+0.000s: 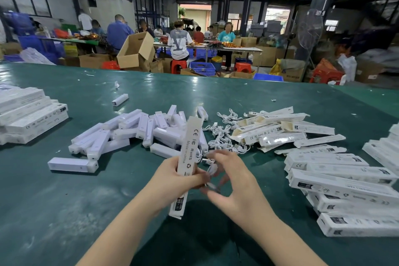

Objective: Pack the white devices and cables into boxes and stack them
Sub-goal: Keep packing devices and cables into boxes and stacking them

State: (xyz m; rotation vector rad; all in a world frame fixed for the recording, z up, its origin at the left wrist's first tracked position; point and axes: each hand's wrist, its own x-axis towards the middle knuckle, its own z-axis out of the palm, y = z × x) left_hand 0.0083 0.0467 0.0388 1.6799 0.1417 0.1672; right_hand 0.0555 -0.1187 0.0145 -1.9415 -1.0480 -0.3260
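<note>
On the green tabletop (64, 201) loose white devices (121, 134) lay heaped within our reach. Our left hand (179, 179) clamped its fingers round a box (187, 157) reading "CE FC RoHS Made in china", held upright for loading. Our right hand (233, 188), blurred, pinched a cable (210, 168) beside it.
</note>
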